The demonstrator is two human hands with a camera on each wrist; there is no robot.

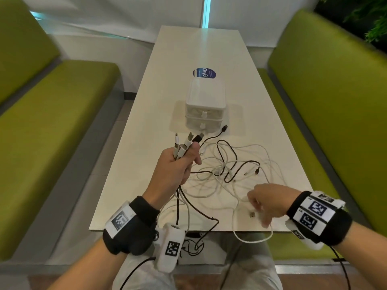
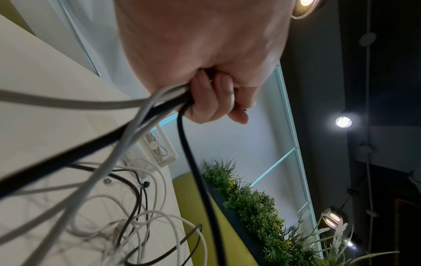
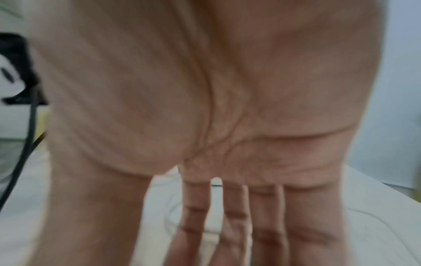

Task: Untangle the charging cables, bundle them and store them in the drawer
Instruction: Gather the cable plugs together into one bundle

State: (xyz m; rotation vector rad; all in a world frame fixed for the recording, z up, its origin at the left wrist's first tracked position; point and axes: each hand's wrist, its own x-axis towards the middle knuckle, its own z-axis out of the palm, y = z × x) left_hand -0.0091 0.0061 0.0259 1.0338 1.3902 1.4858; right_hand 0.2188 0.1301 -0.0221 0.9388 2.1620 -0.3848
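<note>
Several details escape me from my remote station. The right wrist view is blurred, and its palm fills most of it, so little of the table (image 1: pixel 209 51) shows there. In the head view the right hand (image 1: pixel 270 200) is smeared by motion near the table's near edge; a small plug (image 1: pixel 252 214) lies just beside its fingers, and I cannot tell whether they touch it. The count of separate charging cables (image 1: pixel 230 172) in the tangle is not readable. The contents of the drawer unit (image 1: pixel 205 105) are hard to make out behind its translucent fronts.

The cables are a loose mix of white and black leads, spread over the near half of the table in front of the drawer unit, with loops hanging past the near edge. 1 black plug (image 1: pixel 224 128) lies just beside the unit's lower right corner. The unit is white, with 2 drawers, both pushed in.

The left hand (image 1: pixel 178 166) is raised above the table and grips a bunch of leads, at least 5 plug ends (image 1: pixel 189 141) fanning upward from the fist; the left wrist view shows its fingers (image 2: pixel 205 100) curled round white and black cords. The right hand (image 3: pixel 227 126) is held low, palm toward its wrist camera, its fingers (image 3: pixel 262 225) straight, side by side and holding nothing.
</note>
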